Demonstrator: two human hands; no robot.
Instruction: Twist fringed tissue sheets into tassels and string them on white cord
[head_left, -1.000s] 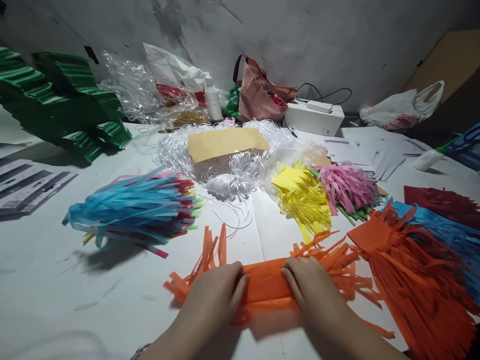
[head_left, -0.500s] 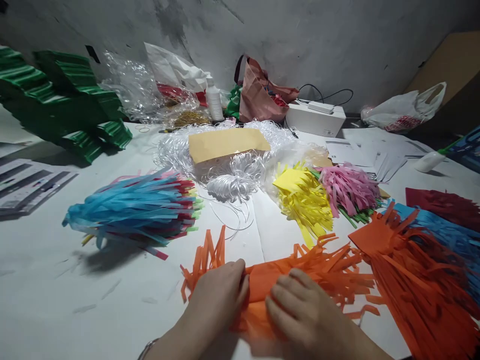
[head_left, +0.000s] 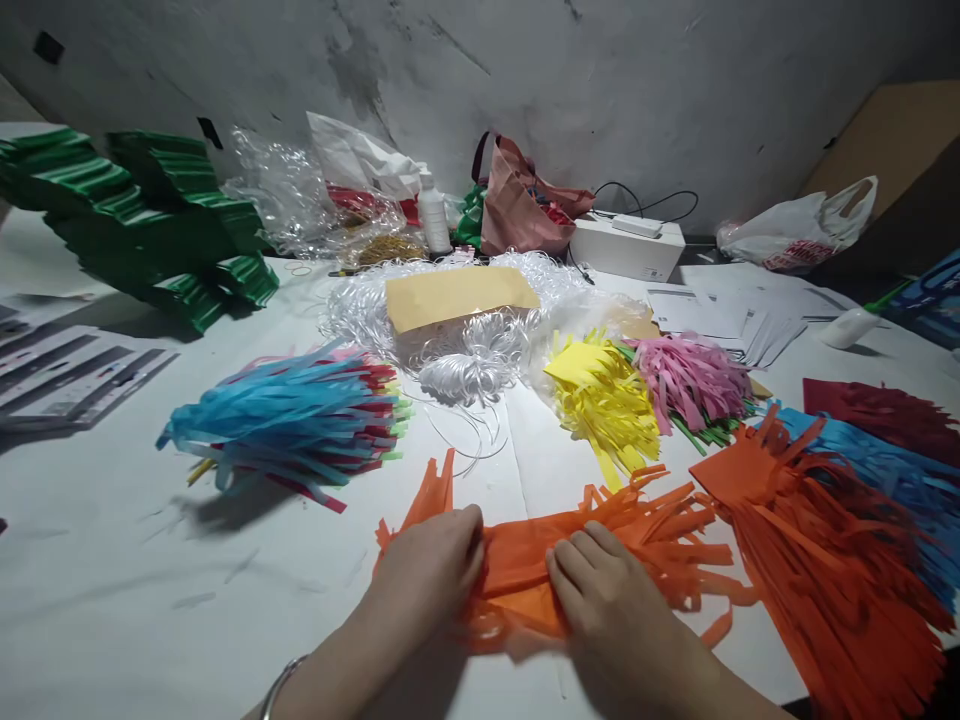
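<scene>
A fringed sheet of orange tissue paper (head_left: 517,565) lies rolled on the white table (head_left: 112,600) in front of me. My left hand (head_left: 427,565) presses on its left part, fingers curled over the roll. My right hand (head_left: 607,590) rests on its right part, fingers bent over the paper. Loose orange strips fan out past both hands. Both hands grip the same roll, close together.
A stack of fringed orange sheets (head_left: 832,560) lies at the right, over blue (head_left: 900,470) and dark red ones (head_left: 885,415). Blue-topped tassels (head_left: 292,420) lie left; yellow (head_left: 600,400) and pink (head_left: 694,380) bunches behind. White cord (head_left: 465,360), an envelope (head_left: 457,295), green corrugated paper (head_left: 150,225), bags and a white box (head_left: 626,250) stand farther back.
My hands have rolled the orange sheet tighter. The right hand slid left toward the left hand, then settled on the roll. The view shifted slightly.
</scene>
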